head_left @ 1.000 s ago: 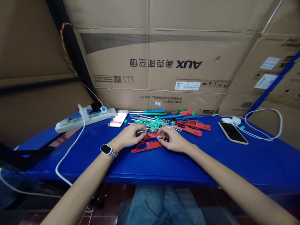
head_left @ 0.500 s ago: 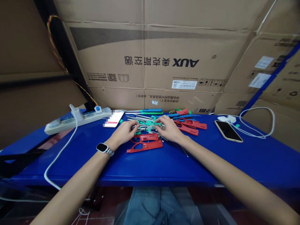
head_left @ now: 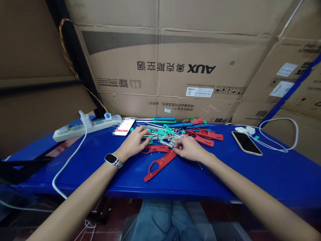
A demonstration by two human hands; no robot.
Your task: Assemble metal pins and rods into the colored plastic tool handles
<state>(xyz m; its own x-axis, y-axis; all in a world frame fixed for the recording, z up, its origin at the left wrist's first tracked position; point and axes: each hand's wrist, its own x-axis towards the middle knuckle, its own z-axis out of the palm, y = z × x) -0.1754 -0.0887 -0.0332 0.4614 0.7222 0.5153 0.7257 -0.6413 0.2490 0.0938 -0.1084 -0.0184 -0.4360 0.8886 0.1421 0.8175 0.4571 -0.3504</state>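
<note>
A red plastic handle shell [head_left: 160, 164] with an oval opening lies slanted on the blue table, its upper end pinched between the thumb and fingers of my right hand [head_left: 189, 148]. My left hand [head_left: 136, 140] rests at the left side of a pile of metal rods and small green plastic parts [head_left: 163, 132]. Its thumb and fingers are apart over the rods, and I see nothing held in them. Just below the pile, a second red handle shell [head_left: 156, 148] lies flat between the hands.
More red shells [head_left: 205, 134] and blue-handled tools [head_left: 164, 119] lie behind the pile. A lit phone [head_left: 124, 128] and a white power strip [head_left: 75, 130] are at left. On the right are a dark phone [head_left: 247, 143] and a white cable [head_left: 288, 150]. Cardboard [head_left: 160, 50] stands behind.
My right hand has moved from the pile down toward me and taken the end of the nearer red handle shell. That shell has swung to a steeper slant; my left hand stays by the pile.
</note>
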